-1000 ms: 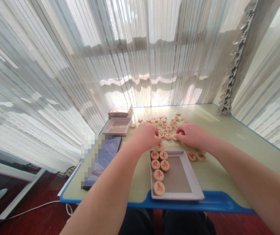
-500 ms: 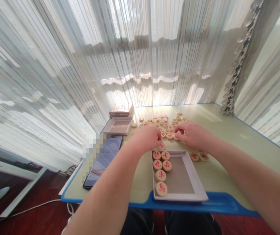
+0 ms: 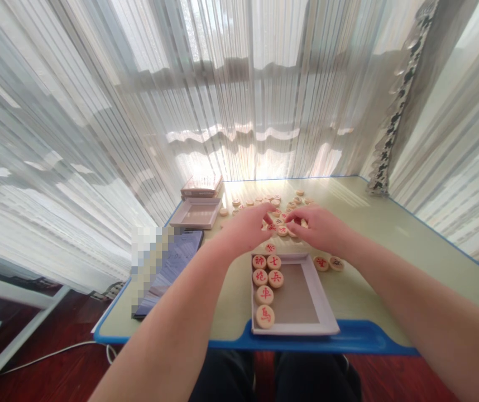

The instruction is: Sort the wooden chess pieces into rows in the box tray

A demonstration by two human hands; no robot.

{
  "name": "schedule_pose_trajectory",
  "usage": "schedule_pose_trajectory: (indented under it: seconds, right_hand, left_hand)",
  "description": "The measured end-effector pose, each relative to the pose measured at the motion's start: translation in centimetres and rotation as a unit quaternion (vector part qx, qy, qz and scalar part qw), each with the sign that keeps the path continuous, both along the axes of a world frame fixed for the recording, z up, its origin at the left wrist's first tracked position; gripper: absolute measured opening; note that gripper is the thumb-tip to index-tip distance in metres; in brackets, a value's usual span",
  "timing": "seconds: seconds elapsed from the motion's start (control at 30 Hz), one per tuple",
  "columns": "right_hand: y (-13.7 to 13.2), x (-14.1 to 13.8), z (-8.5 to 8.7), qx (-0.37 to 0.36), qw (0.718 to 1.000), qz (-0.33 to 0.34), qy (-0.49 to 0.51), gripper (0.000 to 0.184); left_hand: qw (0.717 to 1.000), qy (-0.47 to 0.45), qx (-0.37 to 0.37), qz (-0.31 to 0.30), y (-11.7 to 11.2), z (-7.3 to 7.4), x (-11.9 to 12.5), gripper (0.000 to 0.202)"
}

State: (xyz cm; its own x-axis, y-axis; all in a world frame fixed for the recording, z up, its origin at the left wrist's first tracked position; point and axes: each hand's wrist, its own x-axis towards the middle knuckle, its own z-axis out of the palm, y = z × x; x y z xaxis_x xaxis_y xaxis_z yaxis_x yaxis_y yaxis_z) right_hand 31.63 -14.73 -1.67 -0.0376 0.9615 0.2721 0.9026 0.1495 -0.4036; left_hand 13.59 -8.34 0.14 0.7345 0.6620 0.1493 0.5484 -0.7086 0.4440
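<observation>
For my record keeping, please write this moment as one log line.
left hand: at loose pieces, grip unclear | right hand: likewise | near tray: red-marked pieces along left side | farther left: phone, far tray

On discs (image 3: 264,295) toward the tray's (image 3: 302,296) left edge, I read red 帥, 士, 炮, 兵, 車, 馬. Phone (image 3: 181,259) digits blur.

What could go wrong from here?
The left hand and right hand are among crowded loose pieces; a knock could scatter them. The white tray sits at the blue front edge, so a bump might tip it off. The left forearm could nudge the phone beside it.
</observation>
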Motion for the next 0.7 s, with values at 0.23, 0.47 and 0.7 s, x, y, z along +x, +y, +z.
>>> schedule_pose_trajectory:
  seconds: [0.23, 0.47, 0.7]
  right_hand:
    - [-0.4, -0.4, 0.5, -0.061, 0.976, -0.015, 0.21, 0.032]
    - [-0.1, -0.2, 0.6, -0.075, 0.936, -0.036, 0.343, 0.028]
    - [-0.3, -0.1, 1.4, -0.039, 0.889, -0.036, 0.455, 0.03]
  left_hand:
    - [0.995, -0.085, -0.042, -0.003, 0.0, -0.2, 0.7, 0.045]
    - [0.987, -0.156, -0.018, -0.039, -0.2, -0.3, 1.0, 0.042]
    - [0.972, -0.215, 0.093, 0.007, -0.9, 0.2, 1.3, 0.03]
